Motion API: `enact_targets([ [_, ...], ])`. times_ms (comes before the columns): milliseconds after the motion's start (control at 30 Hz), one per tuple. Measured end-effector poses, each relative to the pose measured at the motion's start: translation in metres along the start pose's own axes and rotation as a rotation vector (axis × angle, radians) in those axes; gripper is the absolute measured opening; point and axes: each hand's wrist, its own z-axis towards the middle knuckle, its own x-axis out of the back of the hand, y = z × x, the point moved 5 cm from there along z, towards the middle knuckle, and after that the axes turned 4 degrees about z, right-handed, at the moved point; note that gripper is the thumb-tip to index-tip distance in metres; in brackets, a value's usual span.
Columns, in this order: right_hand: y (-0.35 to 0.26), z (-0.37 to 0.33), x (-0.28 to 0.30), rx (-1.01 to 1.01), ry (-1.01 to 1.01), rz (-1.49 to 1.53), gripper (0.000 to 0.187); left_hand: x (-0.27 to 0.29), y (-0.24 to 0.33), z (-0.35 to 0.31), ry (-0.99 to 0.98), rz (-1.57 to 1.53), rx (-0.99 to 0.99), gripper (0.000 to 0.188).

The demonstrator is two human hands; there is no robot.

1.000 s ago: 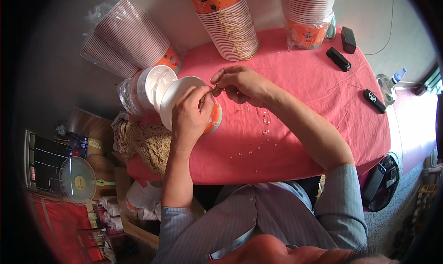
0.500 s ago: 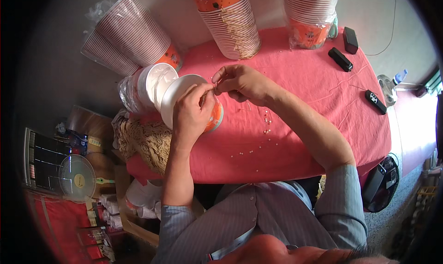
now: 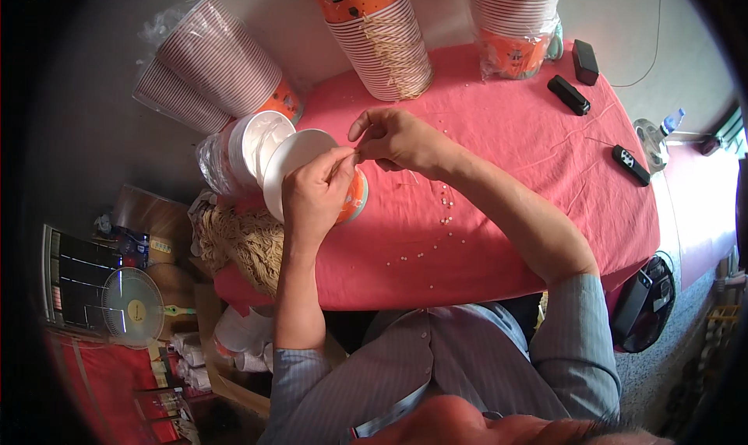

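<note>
A paper bucket (image 3: 275, 171) lies on its side on the pink cloth, its white mouth facing left and its orange printed wall toward the right. My left hand (image 3: 312, 200) lies over the bucket, thumb and forefinger pinched together beside its wall. Close against those fingertips, my right hand (image 3: 393, 140) has its fingers curled in a pinch too. Whatever sits between the fingers is too small to make out. A heap of beige cords (image 3: 241, 239) hangs at the table's left edge. Small white beads or pellets (image 3: 446, 211) are scattered right of the bucket.
Nested buckets (image 3: 222, 56) lean at the back left; a corded stack (image 3: 386, 52) and a wrapped stack (image 3: 514, 32) stand at the back. Another wrapped stack (image 3: 226, 153) adjoins the bucket. Black devices (image 3: 569, 94) lie far right on the pink-covered table (image 3: 499, 250).
The view has shifted slightly. Both hands stay close together at the bucket; my left-hand fingers have drawn into a tighter pinch near the right hand's fingertips.
</note>
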Motion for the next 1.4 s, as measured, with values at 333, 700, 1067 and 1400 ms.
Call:
enact_targets([
  [333,-0.006,-0.002,-0.001,0.031,0.005,-0.023,0.025,0.013,0.025,-0.002,-0.004,0.237,-0.153,0.015],
  [700,-0.008,-0.006,-0.007,0.052,-0.006,-0.058,0.024,0.010,0.026,-0.008,-0.093,-0.028,0.149,0.018],
  [1067,-0.008,-0.004,-0.008,0.050,-0.034,-0.104,0.029,0.012,0.020,-0.003,-0.010,0.085,0.107,0.020],
  [1400,-0.019,-0.012,-0.007,0.044,-0.046,-0.102,0.030,0.027,0.060,-0.008,-0.035,0.121,0.140,0.037],
])
